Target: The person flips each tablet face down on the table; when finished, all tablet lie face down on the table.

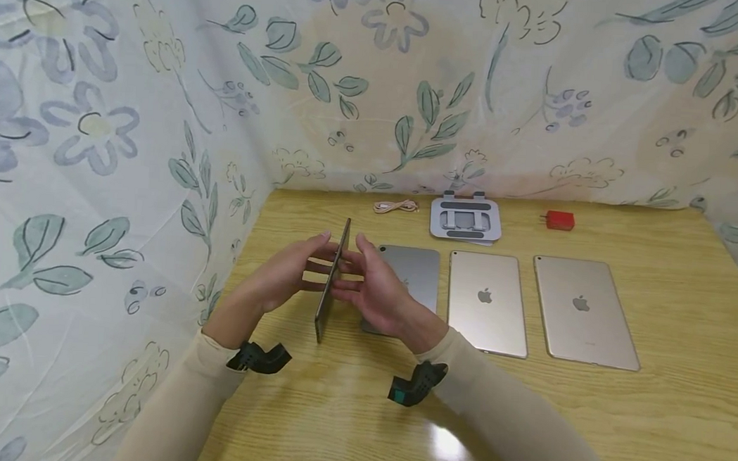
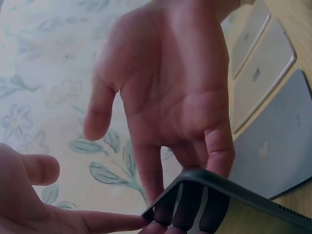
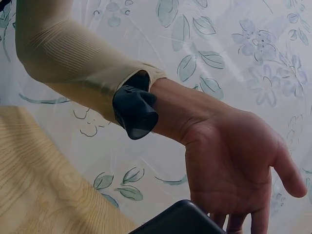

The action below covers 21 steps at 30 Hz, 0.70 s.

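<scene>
A thin dark tablet (image 1: pixel 325 309) is tilted up nearly on edge between my two hands, seen almost edge-on in the head view. My left hand (image 1: pixel 282 273) touches one face with extended fingers, its thumb raised off the tablet. From the other side, the fingers of my right hand (image 1: pixel 383 291) meet the tablet, thumb also lifted. In the left wrist view, finger reflections show in the tablet's glossy dark screen (image 2: pixel 190 209). A dark corner of the tablet (image 3: pixel 183 219) appears below the right palm in the right wrist view.
A grey tablet (image 1: pixel 423 272), partly behind my right hand, lies beside a pale gold tablet (image 1: pixel 487 319) and another gold tablet (image 1: pixel 591 332). Farther back are a coiled pinkish cable (image 1: pixel 396 206), a silver folding stand (image 1: pixel 434 224) and a red plug charger (image 1: pixel 560 220). Floral cloth borders the wooden table (image 1: pixel 688 299).
</scene>
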### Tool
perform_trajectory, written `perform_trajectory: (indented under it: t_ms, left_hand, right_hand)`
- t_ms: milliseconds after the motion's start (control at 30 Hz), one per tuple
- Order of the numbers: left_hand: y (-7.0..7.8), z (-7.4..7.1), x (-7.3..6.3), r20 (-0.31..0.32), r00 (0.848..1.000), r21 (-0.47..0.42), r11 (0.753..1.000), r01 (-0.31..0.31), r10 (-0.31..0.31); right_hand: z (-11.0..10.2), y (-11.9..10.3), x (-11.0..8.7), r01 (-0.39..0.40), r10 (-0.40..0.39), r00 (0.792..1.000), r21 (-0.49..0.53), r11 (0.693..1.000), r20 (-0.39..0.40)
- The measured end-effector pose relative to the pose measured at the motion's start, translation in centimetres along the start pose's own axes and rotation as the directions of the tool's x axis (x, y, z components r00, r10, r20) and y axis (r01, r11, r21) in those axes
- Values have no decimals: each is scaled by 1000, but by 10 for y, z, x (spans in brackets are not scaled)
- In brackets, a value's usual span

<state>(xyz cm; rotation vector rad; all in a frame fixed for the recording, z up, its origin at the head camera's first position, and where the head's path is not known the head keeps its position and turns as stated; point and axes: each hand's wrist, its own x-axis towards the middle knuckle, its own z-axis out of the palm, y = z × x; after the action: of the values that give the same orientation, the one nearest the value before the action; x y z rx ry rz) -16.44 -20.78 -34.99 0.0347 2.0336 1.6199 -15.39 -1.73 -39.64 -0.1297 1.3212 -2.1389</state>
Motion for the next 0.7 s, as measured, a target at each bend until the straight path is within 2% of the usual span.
perform_trajectory:
  t_ms: [300,467,700]
  left_hand:
    - [-6,-12,-2,1,1000,-93,996,-17,17]
    - [-12,-21,-6,-11,1000,-135,991,-16,15]
    - [-19,-30,-11,-45,999,-147,989,-22,15]
  right_hand:
    - [5,2,6,23,-22,1000,-53,998,16]
    - [2,10,14,31,-29,998,-26,999,63]
    - [1,18,22,17,-12,990,-37,999,139]
